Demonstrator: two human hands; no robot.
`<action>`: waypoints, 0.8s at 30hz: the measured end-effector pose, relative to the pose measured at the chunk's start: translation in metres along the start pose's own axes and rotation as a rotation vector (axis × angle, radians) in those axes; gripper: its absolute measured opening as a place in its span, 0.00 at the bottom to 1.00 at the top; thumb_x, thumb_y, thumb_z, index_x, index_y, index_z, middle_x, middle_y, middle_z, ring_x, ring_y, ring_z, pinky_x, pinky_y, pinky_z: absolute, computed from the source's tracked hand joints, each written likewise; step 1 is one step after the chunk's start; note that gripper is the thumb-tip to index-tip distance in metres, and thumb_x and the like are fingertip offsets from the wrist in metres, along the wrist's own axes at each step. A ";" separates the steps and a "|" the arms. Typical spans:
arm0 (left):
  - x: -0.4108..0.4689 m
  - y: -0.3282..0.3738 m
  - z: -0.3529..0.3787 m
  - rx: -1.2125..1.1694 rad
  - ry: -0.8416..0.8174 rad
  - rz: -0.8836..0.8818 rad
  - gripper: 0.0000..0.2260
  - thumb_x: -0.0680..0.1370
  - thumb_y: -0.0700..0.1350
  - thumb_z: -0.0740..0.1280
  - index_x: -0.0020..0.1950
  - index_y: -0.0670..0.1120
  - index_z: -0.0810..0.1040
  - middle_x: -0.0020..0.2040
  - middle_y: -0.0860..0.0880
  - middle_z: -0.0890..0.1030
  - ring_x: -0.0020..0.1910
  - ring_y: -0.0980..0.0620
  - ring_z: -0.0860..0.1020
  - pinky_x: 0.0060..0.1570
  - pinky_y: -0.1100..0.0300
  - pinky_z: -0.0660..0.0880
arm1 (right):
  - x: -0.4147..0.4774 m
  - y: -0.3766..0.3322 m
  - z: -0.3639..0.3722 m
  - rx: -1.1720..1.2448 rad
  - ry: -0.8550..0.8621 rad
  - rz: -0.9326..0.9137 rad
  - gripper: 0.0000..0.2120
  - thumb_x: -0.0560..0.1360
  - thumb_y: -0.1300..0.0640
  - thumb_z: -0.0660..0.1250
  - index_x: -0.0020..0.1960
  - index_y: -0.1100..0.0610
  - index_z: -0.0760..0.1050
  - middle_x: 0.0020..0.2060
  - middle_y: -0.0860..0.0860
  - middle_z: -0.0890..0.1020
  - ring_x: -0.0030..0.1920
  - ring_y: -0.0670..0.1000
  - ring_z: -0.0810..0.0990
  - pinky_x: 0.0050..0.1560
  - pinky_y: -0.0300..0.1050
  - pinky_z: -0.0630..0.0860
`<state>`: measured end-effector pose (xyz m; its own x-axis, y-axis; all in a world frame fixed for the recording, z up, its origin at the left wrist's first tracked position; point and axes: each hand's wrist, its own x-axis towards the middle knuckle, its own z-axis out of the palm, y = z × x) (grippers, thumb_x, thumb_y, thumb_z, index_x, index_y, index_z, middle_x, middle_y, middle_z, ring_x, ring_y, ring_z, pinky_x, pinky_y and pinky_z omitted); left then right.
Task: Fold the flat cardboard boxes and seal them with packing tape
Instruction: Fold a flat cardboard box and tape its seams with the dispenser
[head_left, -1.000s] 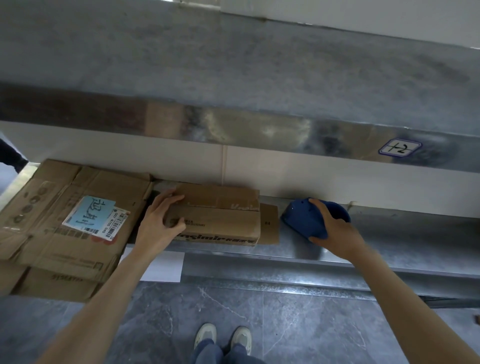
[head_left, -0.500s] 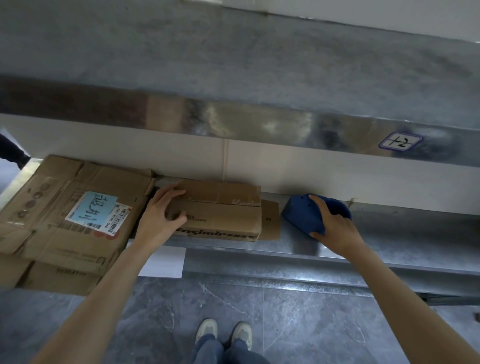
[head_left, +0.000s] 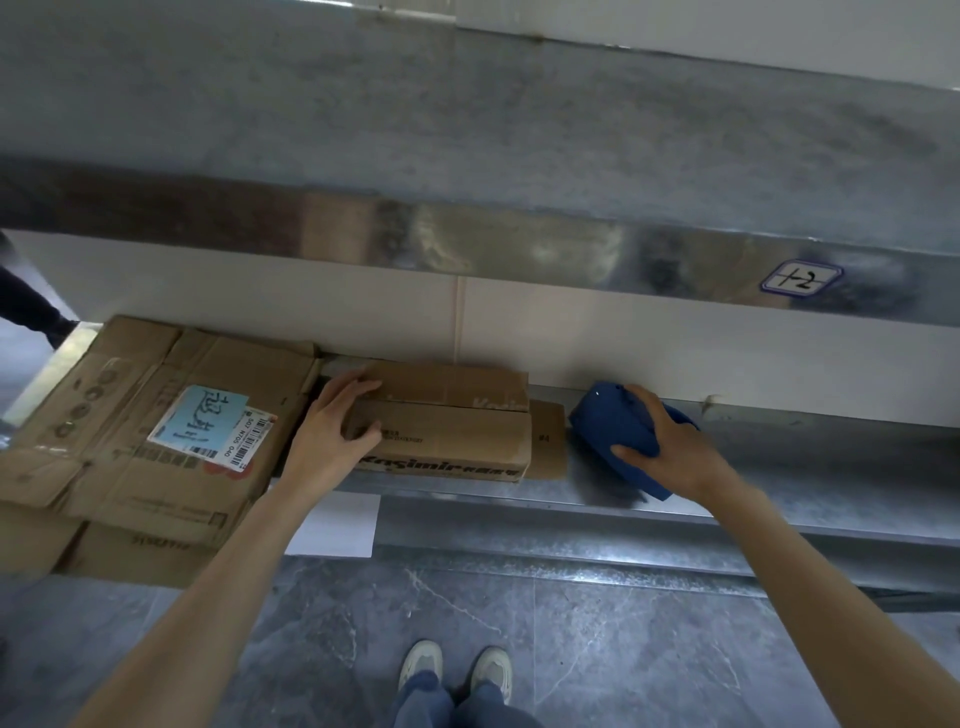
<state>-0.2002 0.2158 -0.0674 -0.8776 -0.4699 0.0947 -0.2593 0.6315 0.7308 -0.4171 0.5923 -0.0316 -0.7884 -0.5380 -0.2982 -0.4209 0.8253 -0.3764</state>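
Note:
A small flat cardboard box (head_left: 447, 436) printed "Kasimir" lies on the lower metal shelf (head_left: 779, 467). My left hand (head_left: 332, 436) grips its left end, fingers over the top and thumb on the front face. To its right sits a blue tape dispenser (head_left: 613, 431), and my right hand (head_left: 670, 447) holds it with fingers over the top and thumb against its near side. A stack of larger flattened cardboard boxes (head_left: 130, 441) with a light blue label lies at the left, hanging over the shelf's front edge.
An upper metal shelf (head_left: 467, 156) juts out overhead, with a tag marked "1-2" (head_left: 801, 277) on its front lip. A white paper (head_left: 337, 525) hangs below the lower shelf. My shoes (head_left: 452, 670) stand on grey marble floor. A dark-clothed person's limb (head_left: 26, 306) shows at far left.
Both hands stay where they were on the small box and the blue dispenser. The view has shifted only slightly.

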 end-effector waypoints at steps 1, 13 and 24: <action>0.000 0.001 -0.001 -0.016 -0.001 -0.001 0.23 0.75 0.41 0.72 0.69 0.53 0.74 0.72 0.56 0.67 0.68 0.56 0.69 0.58 0.55 0.73 | -0.002 -0.004 -0.003 0.002 0.026 -0.021 0.36 0.77 0.42 0.66 0.76 0.37 0.47 0.52 0.55 0.82 0.39 0.55 0.81 0.40 0.55 0.80; -0.004 0.002 -0.005 -0.200 -0.104 -0.004 0.20 0.75 0.42 0.75 0.65 0.56 0.77 0.71 0.62 0.69 0.72 0.58 0.66 0.67 0.48 0.72 | -0.020 -0.113 -0.035 0.050 0.058 -0.326 0.40 0.78 0.44 0.66 0.66 0.19 0.37 0.48 0.53 0.81 0.40 0.53 0.80 0.44 0.54 0.79; -0.001 0.016 0.009 -0.267 -0.082 0.014 0.21 0.68 0.57 0.75 0.60 0.56 0.78 0.67 0.65 0.72 0.66 0.61 0.72 0.62 0.50 0.75 | -0.003 -0.180 -0.006 -0.262 0.077 -0.564 0.28 0.82 0.45 0.59 0.77 0.36 0.50 0.41 0.51 0.81 0.31 0.50 0.74 0.33 0.49 0.75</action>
<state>-0.2076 0.2323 -0.0618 -0.9128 -0.4041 0.0595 -0.1408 0.4479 0.8829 -0.3419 0.4459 0.0426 -0.4386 -0.8974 -0.0480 -0.8701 0.4374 -0.2270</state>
